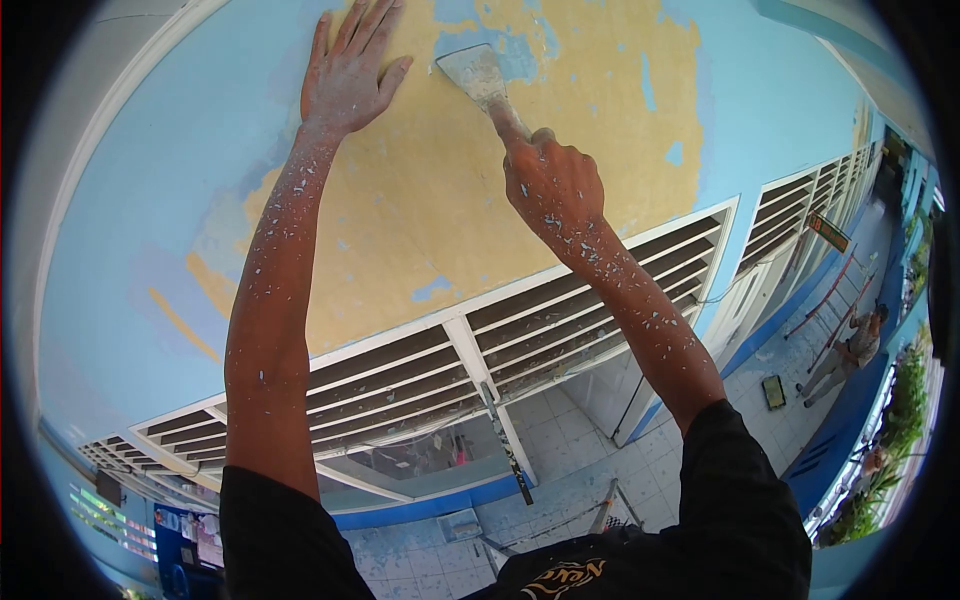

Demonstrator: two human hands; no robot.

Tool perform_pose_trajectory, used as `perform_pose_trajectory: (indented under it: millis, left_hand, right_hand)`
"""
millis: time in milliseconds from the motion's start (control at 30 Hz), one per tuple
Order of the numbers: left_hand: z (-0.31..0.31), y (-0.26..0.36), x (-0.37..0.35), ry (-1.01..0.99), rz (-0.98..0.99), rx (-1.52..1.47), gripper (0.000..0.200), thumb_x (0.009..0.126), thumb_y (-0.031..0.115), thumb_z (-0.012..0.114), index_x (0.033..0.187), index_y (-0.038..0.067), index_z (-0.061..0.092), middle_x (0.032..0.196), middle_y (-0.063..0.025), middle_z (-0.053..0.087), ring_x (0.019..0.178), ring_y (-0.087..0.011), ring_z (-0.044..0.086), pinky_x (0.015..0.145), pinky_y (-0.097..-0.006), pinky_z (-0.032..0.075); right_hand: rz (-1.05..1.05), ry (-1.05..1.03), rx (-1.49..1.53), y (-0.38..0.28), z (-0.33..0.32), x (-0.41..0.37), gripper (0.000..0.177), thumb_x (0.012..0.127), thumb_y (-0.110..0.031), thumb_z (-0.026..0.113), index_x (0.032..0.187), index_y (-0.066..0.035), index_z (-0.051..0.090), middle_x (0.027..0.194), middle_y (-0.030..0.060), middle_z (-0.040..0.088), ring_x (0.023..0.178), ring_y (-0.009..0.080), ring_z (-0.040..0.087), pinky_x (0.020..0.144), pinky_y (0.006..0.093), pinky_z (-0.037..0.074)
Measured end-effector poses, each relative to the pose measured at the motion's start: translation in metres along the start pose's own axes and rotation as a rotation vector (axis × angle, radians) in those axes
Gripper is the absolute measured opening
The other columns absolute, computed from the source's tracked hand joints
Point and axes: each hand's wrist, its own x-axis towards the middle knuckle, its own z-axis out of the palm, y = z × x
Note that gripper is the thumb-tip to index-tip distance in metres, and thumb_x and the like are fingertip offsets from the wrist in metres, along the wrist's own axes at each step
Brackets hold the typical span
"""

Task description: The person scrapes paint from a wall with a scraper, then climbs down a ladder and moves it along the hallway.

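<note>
My right hand (553, 185) is wrapped round the handle of a wide scraper (474, 75), whose blade lies at a patch of blue paint on the wall (430, 200). Much of that wall shows a yellowish layer, with light blue paint around it. To the left, my left hand (350, 75) is raised with its fingers spread, palm against the wall, and holds nothing. Grey dust covers its back. Paint flakes cling to both forearms.
White louvred vents (460, 340) run below the scraped area. A ladder top (605, 505) shows beneath me. On the tiled floor at the right, a person (858, 345) is near a red ladder (832, 305) and a dark tray (773, 392). A sign (828, 232) hangs nearby.
</note>
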Motion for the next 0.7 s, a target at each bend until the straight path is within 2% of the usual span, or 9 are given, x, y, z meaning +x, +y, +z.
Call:
perform_pose_trajectory:
  millis: [133,233,333,433,533,567,700]
  left_hand:
    - [0.003,-0.002,0.002,0.015,0.011,0.0,0.07,0.105,0.046,0.052,0.165,0.019,0.029,0.172,0.0011,0.029,0.157,-0.0256,0.029,0.128,-0.0546,0.018]
    - [0.0,0.0,0.003,0.043,0.012,-0.014,0.062,0.106,0.041,0.051,0.162,0.021,0.036,0.17,0.001,0.034,0.156,-0.0255,0.031,0.128,-0.0522,0.019]
    - [-0.016,0.002,0.007,-0.262,-0.066,0.054,0.081,0.102,0.05,0.051,0.164,0.005,0.026,0.173,-0.0138,0.021,0.161,-0.0313,0.015,0.13,-0.0546,0.006]
    - [-0.02,0.004,0.009,-0.263,-0.065,0.045,0.081,0.102,0.046,0.051,0.164,0.002,0.024,0.173,-0.014,0.021,0.161,-0.0308,0.016,0.13,-0.0537,0.007]
    - [-0.021,0.004,0.009,-0.267,-0.06,0.031,0.081,0.102,0.046,0.051,0.164,0.003,0.024,0.173,-0.0142,0.022,0.161,-0.031,0.016,0.13,-0.054,0.007]
    - [-0.019,0.004,0.007,-0.264,-0.057,0.036,0.081,0.102,0.047,0.05,0.164,0.003,0.024,0.173,-0.0141,0.022,0.161,-0.0309,0.016,0.13,-0.054,0.007]
    - [-0.016,0.004,0.005,-0.237,-0.051,0.059,0.081,0.102,0.047,0.05,0.164,0.003,0.024,0.173,-0.0136,0.022,0.161,-0.0306,0.015,0.13,-0.0541,0.007]
  right_hand:
    - [-0.022,0.085,0.014,0.008,-0.004,0.035,0.058,0.092,-0.011,0.064,0.149,-0.013,0.054,0.079,0.0164,0.069,0.068,0.033,0.073,0.059,0.0456,0.058]
    - [-0.015,0.097,0.024,0.009,-0.015,0.05,0.053,0.095,-0.013,0.059,0.149,-0.016,0.054,0.079,0.0179,0.071,0.069,0.0373,0.072,0.064,0.0502,0.058]
    - [0.001,0.073,0.031,0.01,-0.008,0.019,0.05,0.095,-0.014,0.059,0.145,-0.015,0.057,0.078,0.018,0.071,0.07,0.0378,0.072,0.065,0.0507,0.058]
    - [-0.007,0.12,0.03,0.015,-0.01,0.035,0.049,0.095,-0.014,0.059,0.144,-0.015,0.059,0.079,0.0183,0.072,0.07,0.0375,0.073,0.064,0.05,0.058]
    - [0.0,0.157,0.004,0.014,-0.014,0.054,0.049,0.095,-0.015,0.06,0.144,-0.015,0.058,0.08,0.0196,0.072,0.071,0.0373,0.073,0.062,0.0494,0.058]
    - [-0.055,0.22,0.004,0.019,-0.004,0.049,0.05,0.095,-0.014,0.061,0.146,-0.016,0.057,0.081,0.0186,0.071,0.07,0.0372,0.073,0.061,0.049,0.058]
    - [0.021,0.009,-0.01,0.003,0.002,-0.009,0.056,0.094,-0.013,0.064,0.149,-0.017,0.053,0.08,0.0166,0.07,0.065,0.0365,0.072,0.059,0.048,0.058]
